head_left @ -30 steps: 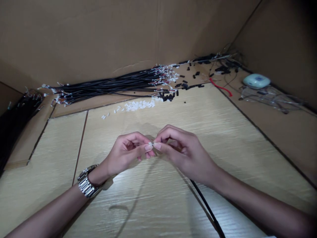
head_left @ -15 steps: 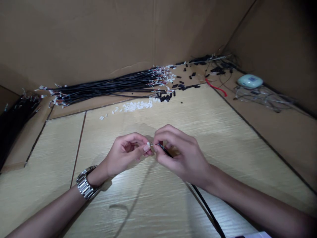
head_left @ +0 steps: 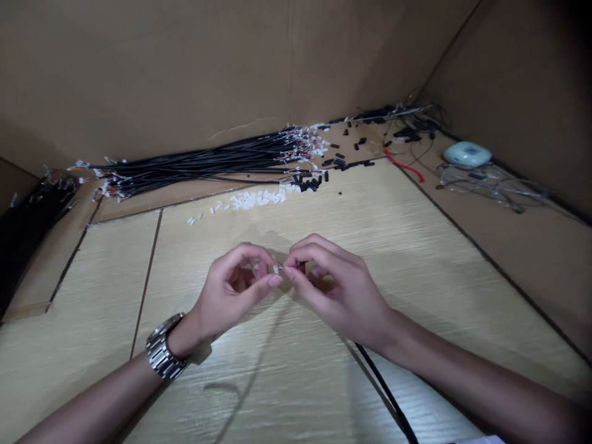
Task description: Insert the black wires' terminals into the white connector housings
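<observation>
Near the middle of the view, my left hand point(head_left: 238, 287) has its thumb and fingertips around a small white connector point(head_left: 276, 269). Its thumb and index finger look slightly apart there. My right hand point(head_left: 335, 283) pinches thin wires right beside the connector. A black cable point(head_left: 382, 379) emerges below my right hand and runs to the bottom edge; its upper part is hidden by the hand. The two hands nearly touch at the fingertips, above the wooden table point(head_left: 208, 376).
Behind the hands lie loose white connectors point(head_left: 259, 198), small black pieces point(head_left: 309, 184) and a long bundle of black cables point(head_left: 198, 161). Another dark bundle point(head_left: 28, 228) is at far left. A pale green object point(head_left: 467, 153) and a red strip point(head_left: 404, 166) lie right.
My left thumb and index finger have spread a little around the connector. My right fingers have closed in nearer to it, and the cable end between them no longer shows.
</observation>
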Demonstrator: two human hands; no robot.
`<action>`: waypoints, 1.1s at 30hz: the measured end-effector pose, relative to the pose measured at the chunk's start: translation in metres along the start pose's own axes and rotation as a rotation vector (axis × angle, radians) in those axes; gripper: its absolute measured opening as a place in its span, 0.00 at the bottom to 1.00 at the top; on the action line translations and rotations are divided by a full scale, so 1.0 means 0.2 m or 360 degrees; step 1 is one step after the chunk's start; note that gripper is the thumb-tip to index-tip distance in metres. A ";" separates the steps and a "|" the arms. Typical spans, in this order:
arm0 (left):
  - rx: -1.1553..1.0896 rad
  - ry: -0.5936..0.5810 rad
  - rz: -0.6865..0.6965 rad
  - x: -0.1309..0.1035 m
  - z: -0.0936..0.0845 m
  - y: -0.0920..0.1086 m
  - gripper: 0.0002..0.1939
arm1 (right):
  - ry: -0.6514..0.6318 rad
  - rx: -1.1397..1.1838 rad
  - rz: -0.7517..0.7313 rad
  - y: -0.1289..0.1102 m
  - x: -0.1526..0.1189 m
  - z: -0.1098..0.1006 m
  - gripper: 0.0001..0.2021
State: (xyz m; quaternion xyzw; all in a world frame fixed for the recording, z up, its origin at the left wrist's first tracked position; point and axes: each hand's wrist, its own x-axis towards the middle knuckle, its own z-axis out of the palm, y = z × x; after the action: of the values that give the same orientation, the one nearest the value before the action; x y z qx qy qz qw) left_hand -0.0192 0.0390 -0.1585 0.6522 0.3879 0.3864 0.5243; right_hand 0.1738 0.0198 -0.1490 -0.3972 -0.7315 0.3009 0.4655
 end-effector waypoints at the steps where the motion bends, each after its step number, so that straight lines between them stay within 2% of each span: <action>1: 0.0091 0.0015 0.0045 -0.01 0.00 0.00 0.07 | -0.0007 0.0008 -0.0005 0.00 0.00 0.00 0.04; 5: 0.0230 0.0057 0.0081 0.00 0.00 0.01 0.04 | -0.0015 0.0029 0.0013 0.00 0.00 0.00 0.04; 14: -0.0141 -0.0068 -0.0020 0.03 0.00 0.00 0.03 | 0.0063 0.0061 -0.0023 0.01 -0.01 0.02 0.04; 21: -0.0095 -0.0050 0.0085 0.02 0.00 0.00 0.01 | 0.0025 0.0057 0.0015 0.02 0.00 0.03 0.04; 27: -0.0262 -0.0134 -0.0033 0.03 -0.01 -0.01 0.02 | 0.0067 0.0060 -0.0009 0.02 -0.01 0.04 0.05; 33: -0.0266 -0.0164 -0.0080 0.04 -0.01 0.00 0.03 | 0.0030 0.0164 0.0190 0.01 -0.02 0.07 0.03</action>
State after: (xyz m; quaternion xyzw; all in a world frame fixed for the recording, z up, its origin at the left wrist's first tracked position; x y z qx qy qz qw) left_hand -0.0188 0.0472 -0.1582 0.6152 0.3430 0.3702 0.6057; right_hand 0.1633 0.0173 -0.1580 -0.4185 -0.6855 0.3617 0.4735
